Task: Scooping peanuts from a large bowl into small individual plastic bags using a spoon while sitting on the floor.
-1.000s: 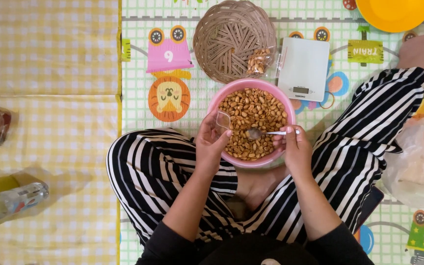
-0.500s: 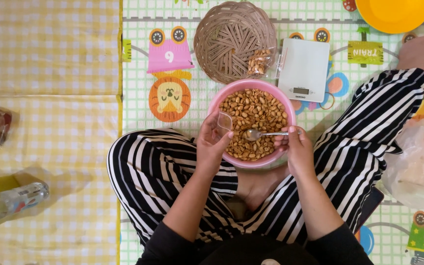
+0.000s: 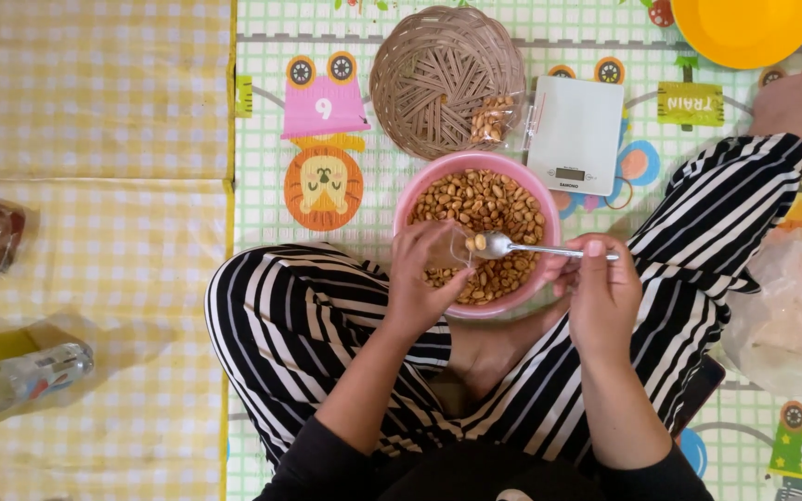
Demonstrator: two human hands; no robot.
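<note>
I am sitting cross-legged on a patterned play mat [image 3: 271,195], with a pink bowl [image 3: 409,198] of roasted peanuts [image 3: 480,199] in front of my legs. My left hand [image 3: 427,278] is clamping its grip around a small clear plastic bag [image 3: 459,244], holding it over the near side of the bowl. My right hand [image 3: 601,292] is pinching its grip on the handle of a metal spoon [image 3: 512,247]; the spoon's bowl is carrying a few peanuts and is meeting the mouth of the bag. Beyond the pink bowl, a woven basket [image 3: 429,74] is holding a small packet of peanuts [image 3: 491,119], and a white kitchen scale [image 3: 575,130] is lying just beside it.
</note>
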